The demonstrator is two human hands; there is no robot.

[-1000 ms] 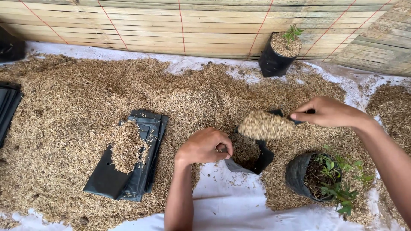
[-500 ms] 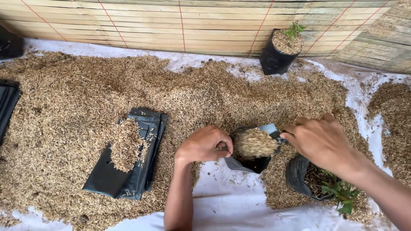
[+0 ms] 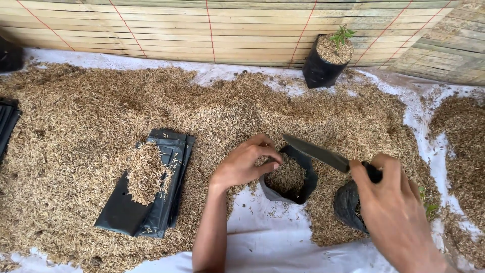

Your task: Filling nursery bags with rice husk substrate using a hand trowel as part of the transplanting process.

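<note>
At frame centre, the left hand (image 3: 247,164) pinches open the rim of a small black plastic grow bag (image 3: 293,177), part-filled with tan rice husk. The right hand (image 3: 391,202), fingers wrapped tight, grips a flat dark metal trowel (image 3: 318,153) above it. Filling looks underway; the next scoop needs the mouth held wide.

The left hand (image 3: 245,164) pinches the rim of a black bag (image 3: 290,179) partly filled with husks (image 3: 76,116). The right hand (image 3: 391,207) grips a trowel (image 3: 318,151), its blade over the bag. A stack of flat bags (image 3: 151,202) lies left.
</note>
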